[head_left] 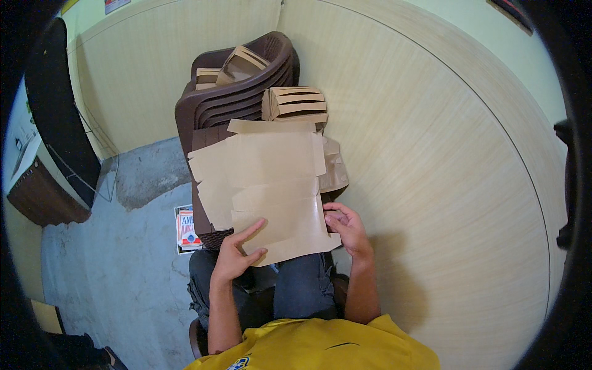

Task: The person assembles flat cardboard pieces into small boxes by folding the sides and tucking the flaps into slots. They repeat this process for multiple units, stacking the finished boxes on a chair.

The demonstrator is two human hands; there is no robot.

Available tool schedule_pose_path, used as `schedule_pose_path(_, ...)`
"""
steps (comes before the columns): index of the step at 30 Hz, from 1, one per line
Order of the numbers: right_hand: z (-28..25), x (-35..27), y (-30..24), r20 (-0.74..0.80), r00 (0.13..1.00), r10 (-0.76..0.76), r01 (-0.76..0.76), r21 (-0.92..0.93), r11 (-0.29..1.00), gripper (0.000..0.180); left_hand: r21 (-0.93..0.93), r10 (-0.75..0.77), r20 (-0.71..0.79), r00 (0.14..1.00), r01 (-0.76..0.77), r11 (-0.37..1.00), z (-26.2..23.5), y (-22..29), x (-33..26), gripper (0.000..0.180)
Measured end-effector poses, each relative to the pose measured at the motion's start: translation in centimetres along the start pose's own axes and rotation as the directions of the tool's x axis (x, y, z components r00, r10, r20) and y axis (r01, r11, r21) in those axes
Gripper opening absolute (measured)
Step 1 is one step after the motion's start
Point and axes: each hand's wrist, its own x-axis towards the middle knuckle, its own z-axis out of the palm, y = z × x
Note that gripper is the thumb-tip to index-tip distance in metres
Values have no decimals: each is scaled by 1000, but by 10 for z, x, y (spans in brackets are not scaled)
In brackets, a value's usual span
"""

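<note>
A flat sheet of brown cardboard (pixel 271 185), die-cut with flaps and creased along fold lines, lies over the person's lap and the front of a stack of chairs (pixel 237 92). Its surface is matte and smooth, the edges notched. The left hand (pixel 237 250) rests on the sheet's near corner with the fingers spread and flat, thumb on top, pressing rather than gripping. The right hand (pixel 346 228) is curled at the sheet's right edge, fingers bent around it and pinching the cardboard.

The chairs are dark brown moulded plastic, ribbed where they nest; the exact count cannot be told. On the seat sits one folded cardboard box (pixel 237 65), open-topped, and a pile of folded boxes (pixel 296 105) rests against the armrest. One red and white printed carton (pixel 187 229) lies on the grey concrete floor (pixel 111 259). Pale wood-grain panelling (pixel 431 154) covers the wall.
</note>
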Motion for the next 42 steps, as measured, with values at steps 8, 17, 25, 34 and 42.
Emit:
schedule_pose_path(8, -1, -4, 2, 59, 998, 27, -30, 64, 998, 31, -102, -35, 49, 998, 40, 994, -12, 8, -6, 75)
schedule_pose_path(17, 19, -8, 8, 63, 998, 31, -28, -39, 999, 13, -124, -41, 9, 999, 42, 991, -29, 3, -6, 81)
schedule_pose_path(25, 29, -16, -2, -50, 987, -154, 126, -357, 926, 21, -173, -84, 56, 995, 93, 981, -29, 3, -11, 81)
schedule_pose_path(34, 24, -16, 3, 163, 965, -204, 248, -327, 912, 19, -169, -35, -107, 994, 17, 986, -27, -9, -8, 80)
schedule_pose_path(42, 23, -11, 1, 26, 1000, -18, 20, -83, 996, 44, -226, -20, -244, 970, -37, 973, -20, -9, -4, 74)
